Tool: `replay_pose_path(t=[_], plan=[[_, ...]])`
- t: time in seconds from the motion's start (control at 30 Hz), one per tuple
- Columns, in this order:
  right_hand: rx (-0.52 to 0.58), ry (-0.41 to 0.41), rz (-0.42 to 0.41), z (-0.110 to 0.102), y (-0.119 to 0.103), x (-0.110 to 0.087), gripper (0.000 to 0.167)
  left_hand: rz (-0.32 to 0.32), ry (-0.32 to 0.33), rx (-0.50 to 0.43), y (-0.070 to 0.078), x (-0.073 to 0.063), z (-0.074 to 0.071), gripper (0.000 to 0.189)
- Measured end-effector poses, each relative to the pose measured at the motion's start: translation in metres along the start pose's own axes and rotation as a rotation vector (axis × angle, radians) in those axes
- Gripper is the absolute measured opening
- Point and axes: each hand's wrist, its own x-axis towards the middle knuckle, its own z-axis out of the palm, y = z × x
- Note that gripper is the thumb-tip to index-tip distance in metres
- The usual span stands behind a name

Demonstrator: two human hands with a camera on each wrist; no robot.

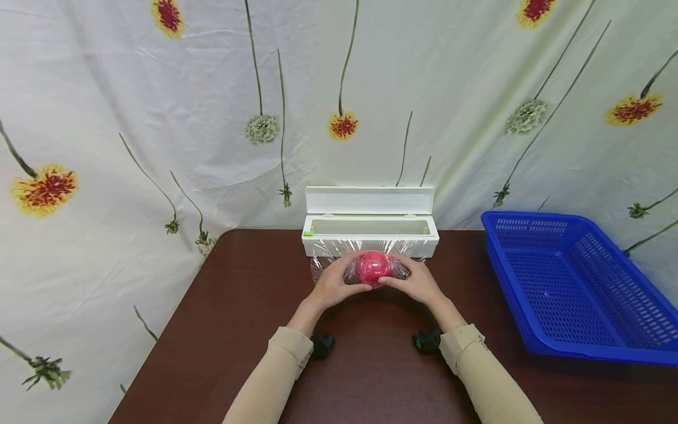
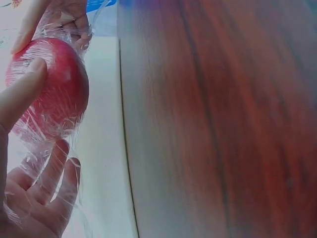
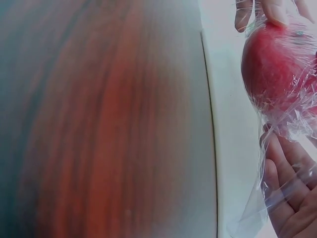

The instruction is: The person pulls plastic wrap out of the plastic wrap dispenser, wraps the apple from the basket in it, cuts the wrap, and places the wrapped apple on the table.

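Observation:
A round red apple (image 1: 373, 268) wrapped in clear cling film (image 2: 37, 129) is held between both hands over the front of a white film box. The left hand (image 1: 336, 282) grips its left side, the thumb lying on the near face in the left wrist view and the other fingers behind, under the film. From the right, the right hand (image 1: 415, 282) holds it too, thumb at the lower front. Gathered film bunches at both sides of the apple, and loose film (image 3: 252, 213) hangs by the right fingers in the right wrist view.
The white box (image 1: 371, 246) stands at the table's back edge with its lid (image 1: 369, 200) raised and a green piece (image 1: 308, 234) at its left. More film spreads over its front. A blue plastic basket (image 1: 505, 282) sits at right on the brown table (image 1: 228, 330). Behind hangs a flowered cloth (image 1: 212, 88).

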Motion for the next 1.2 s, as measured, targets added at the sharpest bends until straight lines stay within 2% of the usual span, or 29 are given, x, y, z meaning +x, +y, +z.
replay_pose_path(t=[0.3, 0.43, 0.53, 0.7, 0.8, 0.93, 1.2], plan=[[-0.008, -0.001, 0.036, 0.003, 0.002, -0.001, 0.064, 0.024, -0.005, 0.045, -0.003, 0.0, -0.001, 0.073], [-0.007, -0.001, 0.039, 0.004, 0.002, -0.002, 0.066, 0.014, -0.012, 0.047, -0.002, 0.0, -0.001, 0.073], [-0.006, 0.004, 0.018, 0.005, 0.003, -0.003, 0.068, -0.003, -0.017, 0.045, -0.001, 0.0, -0.002, 0.073], [0.015, 0.016, -0.063, 0.009, 0.005, -0.004, 0.071, -0.028, -0.024, 0.044, 0.001, 0.001, -0.003, 0.073], [0.021, 0.023, -0.088, 0.011, 0.006, -0.005, 0.082, -0.045, -0.03, 0.046, 0.001, 0.001, -0.003, 0.072], [0.026, 0.035, -0.079, 0.013, 0.005, -0.006, 0.094, -0.039, -0.029, 0.049, 0.001, 0.002, -0.004, 0.071], [0.011, 0.043, -0.088, 0.011, 0.002, -0.005, 0.08, -0.041, -0.04, 0.054, 0.001, 0.002, -0.004, 0.071]])
